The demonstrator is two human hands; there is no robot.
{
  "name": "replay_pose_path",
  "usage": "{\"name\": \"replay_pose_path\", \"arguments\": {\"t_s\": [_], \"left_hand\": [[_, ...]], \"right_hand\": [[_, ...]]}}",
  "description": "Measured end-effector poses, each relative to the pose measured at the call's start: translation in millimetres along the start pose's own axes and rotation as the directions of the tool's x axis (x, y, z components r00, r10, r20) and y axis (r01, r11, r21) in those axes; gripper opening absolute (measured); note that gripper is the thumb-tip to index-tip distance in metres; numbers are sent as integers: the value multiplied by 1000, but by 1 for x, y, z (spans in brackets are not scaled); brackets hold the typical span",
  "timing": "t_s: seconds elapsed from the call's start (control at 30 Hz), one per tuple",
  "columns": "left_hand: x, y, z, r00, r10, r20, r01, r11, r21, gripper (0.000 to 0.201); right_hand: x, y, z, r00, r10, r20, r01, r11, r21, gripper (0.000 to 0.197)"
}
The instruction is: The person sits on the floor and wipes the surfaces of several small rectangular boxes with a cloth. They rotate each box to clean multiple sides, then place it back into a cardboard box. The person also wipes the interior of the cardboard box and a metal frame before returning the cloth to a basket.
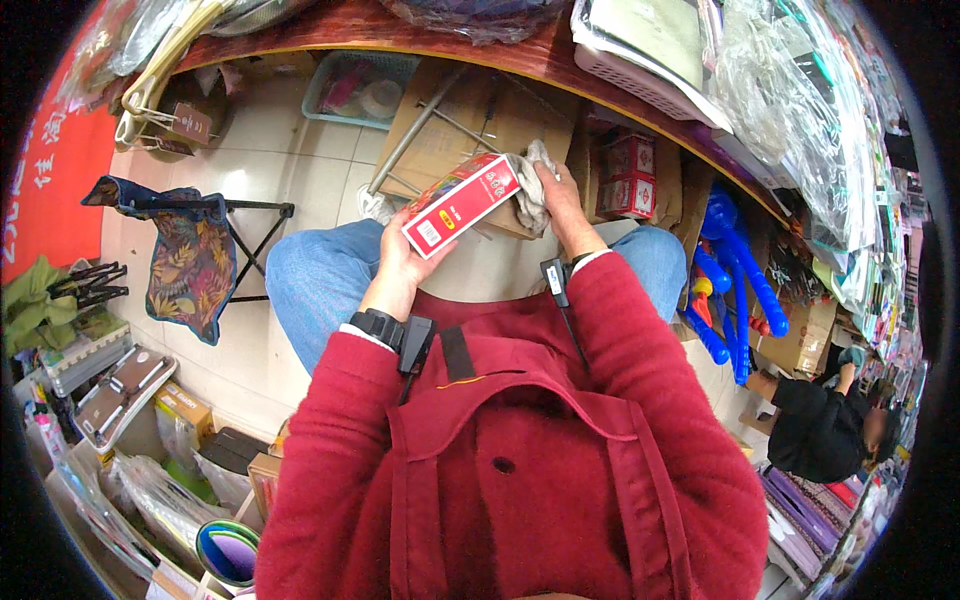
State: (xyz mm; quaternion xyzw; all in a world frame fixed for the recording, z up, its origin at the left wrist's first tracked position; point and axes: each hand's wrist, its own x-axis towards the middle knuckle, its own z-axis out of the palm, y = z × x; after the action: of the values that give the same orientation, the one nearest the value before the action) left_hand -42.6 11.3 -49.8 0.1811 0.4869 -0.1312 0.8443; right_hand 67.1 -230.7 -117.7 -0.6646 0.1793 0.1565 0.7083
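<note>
My left hand (401, 258) is closed around the lower left end of a red and white box (462, 207). The box is tilted, with its far right end raised. In my right hand (566, 205) is a crumpled greyish cloth (531, 188), bunched against the upper right end of the box. The cloth hides that corner, and my right fingers are partly covered by it. Both hands are over my lap, between my knees.
Ahead runs a table edge (480, 55); beneath it are a cardboard sheet (500, 115), a blue basket (360, 88) and red boxes (628, 175). A folding stool (190, 260) stands left, blue balloons (735, 270) right. Another person (825, 430) is far right.
</note>
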Motion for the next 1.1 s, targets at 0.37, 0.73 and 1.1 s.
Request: {"name": "replay_pose_path", "arguments": {"t_s": [0.37,0.73,1.1], "left_hand": [[-14,5,-5,994,35,102,-47,992,120,49],[-34,-3,17,872,-264,412,199,960,196,47],[16,-15,55,958,-165,234,176,984,-28,36]], "right_hand": [[2,-23,-3,917,175,357,-222,970,96,35],[-49,-76,-14,785,373,495,-552,784,285,60],[-50,-73,-16,992,28,123,-82,885,459,35]]}}
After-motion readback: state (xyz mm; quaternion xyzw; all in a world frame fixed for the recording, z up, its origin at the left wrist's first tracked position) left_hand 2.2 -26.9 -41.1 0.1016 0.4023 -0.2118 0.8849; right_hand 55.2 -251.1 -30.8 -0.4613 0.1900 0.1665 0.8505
